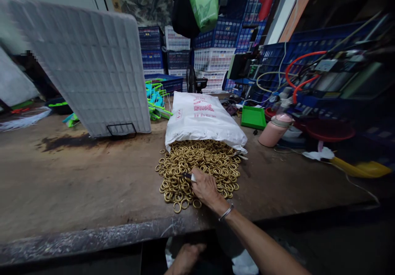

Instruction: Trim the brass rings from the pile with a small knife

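Note:
Many brass-coloured rings (173,184) lie heaped on the table, spilling from the mouth of a white woven sack (197,121) with red print. On the near right of the heap, my right hand (205,186), with a silver bangle at its wrist, is closed on a small dark tool (187,176) with a white part by the fingers. The tool's kind is unclear. Below the table edge my left hand (186,257) is dim and blurred, with one digit pointing right; its grip does not show. White material (243,263) hangs down there too.
A grey ribbed panel (101,69) leans in a black wire stand at left on the wooden table (92,184). A green tray (253,117), a pink bottle (275,130) and a machine with orange hoses (330,75) occupy the right. Stacked crates (216,57) stand behind.

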`<state>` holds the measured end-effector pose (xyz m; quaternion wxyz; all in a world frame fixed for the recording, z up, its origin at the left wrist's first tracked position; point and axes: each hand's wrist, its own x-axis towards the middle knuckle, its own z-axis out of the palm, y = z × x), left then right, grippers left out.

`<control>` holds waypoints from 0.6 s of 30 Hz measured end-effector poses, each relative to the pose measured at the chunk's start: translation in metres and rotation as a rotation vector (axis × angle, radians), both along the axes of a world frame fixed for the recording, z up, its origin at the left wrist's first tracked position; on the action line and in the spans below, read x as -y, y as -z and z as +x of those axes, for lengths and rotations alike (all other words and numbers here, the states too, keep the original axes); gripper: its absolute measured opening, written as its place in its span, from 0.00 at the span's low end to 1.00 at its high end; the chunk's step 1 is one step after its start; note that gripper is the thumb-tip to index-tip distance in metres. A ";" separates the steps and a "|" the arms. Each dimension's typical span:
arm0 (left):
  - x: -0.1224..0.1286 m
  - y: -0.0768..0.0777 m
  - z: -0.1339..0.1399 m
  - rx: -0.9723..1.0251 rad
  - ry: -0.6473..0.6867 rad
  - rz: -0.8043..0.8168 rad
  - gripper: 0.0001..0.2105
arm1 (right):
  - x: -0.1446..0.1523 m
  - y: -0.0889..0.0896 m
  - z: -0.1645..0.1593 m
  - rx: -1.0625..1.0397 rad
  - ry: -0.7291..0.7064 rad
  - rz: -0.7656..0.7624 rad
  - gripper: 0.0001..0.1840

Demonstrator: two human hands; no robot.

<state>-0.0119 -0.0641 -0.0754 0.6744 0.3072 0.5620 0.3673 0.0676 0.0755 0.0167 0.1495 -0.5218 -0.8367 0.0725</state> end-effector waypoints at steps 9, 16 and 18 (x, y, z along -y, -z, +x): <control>0.002 -0.057 -0.010 -0.056 0.025 0.219 0.16 | 0.005 0.001 0.023 -0.390 -0.021 -0.233 0.07; -0.028 -0.079 -0.024 -0.227 -0.311 0.467 0.16 | 0.028 0.000 0.037 -0.694 -0.080 -0.625 0.07; -0.032 -0.078 -0.024 -0.232 -0.259 0.485 0.14 | 0.034 0.002 0.040 -0.726 -0.067 -0.695 0.06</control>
